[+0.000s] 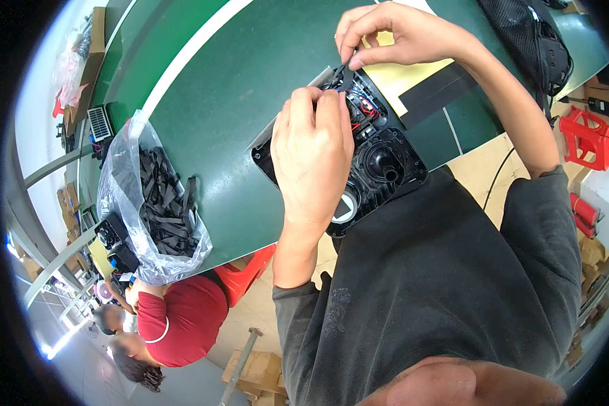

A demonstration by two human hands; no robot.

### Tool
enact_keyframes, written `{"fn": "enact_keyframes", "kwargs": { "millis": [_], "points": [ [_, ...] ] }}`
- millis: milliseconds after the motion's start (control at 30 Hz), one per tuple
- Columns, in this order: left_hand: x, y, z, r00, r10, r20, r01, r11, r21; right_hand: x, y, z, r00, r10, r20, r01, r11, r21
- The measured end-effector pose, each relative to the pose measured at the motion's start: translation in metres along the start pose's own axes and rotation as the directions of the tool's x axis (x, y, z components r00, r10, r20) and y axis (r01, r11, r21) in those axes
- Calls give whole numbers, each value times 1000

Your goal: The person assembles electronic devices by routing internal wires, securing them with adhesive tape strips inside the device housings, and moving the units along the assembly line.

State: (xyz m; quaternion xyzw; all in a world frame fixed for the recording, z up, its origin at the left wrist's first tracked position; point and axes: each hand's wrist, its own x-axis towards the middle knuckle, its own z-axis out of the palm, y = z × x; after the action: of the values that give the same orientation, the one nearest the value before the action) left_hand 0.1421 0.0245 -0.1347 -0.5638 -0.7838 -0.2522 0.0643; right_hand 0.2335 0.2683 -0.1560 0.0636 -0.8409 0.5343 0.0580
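A black plastic housing (400, 154) lies open on the green table, its round speaker-like part and red and blue wires (368, 108) showing. My left hand (316, 145) rests over the housing, fingers curled and fingertips pressed at the lower end of a short black strap (346, 78). The strap's upper end is pinched between the thumb and fingers of my right hand (396, 35), just above the housing's far edge. My left hand hides part of the housing, and its exact hold on the strap is partly covered.
A clear plastic bag (122, 183) full of black straps (161, 203) lies to the left. Yellow paper (416, 73) and a black strip (443, 95) lie by my right arm. A black mesh bag (524, 40) and red stool (587, 139) are further right. A person in red (186, 318) sits at left.
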Motion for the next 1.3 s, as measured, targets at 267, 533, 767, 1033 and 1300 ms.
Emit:
{"fn": "enact_keyframes", "kwargs": {
  "millis": [267,533,767,1033,1300],
  "points": [
    [0,-1,4,999,7,-35,-8,1000,-22,2,-2,3,996,82,37,-81,996,-44],
    [1,-1,5,999,8,-32,-9,999,-30,-6,12,9,998,69,7,-66,978,-197],
    [-2,-5,4,998,58,30,-57,998,-26,-5,-1,-10,985,160,61,-144,967,-210],
    [-13,-11,12,973,106,207,-118,992,48,-19,-13,-40,984,176,-2,-160,892,-423],
    [-13,-12,10,971,114,210,-118,993,5,-26,-11,-41,991,130,-26,-126,863,-489]
  ]
}}
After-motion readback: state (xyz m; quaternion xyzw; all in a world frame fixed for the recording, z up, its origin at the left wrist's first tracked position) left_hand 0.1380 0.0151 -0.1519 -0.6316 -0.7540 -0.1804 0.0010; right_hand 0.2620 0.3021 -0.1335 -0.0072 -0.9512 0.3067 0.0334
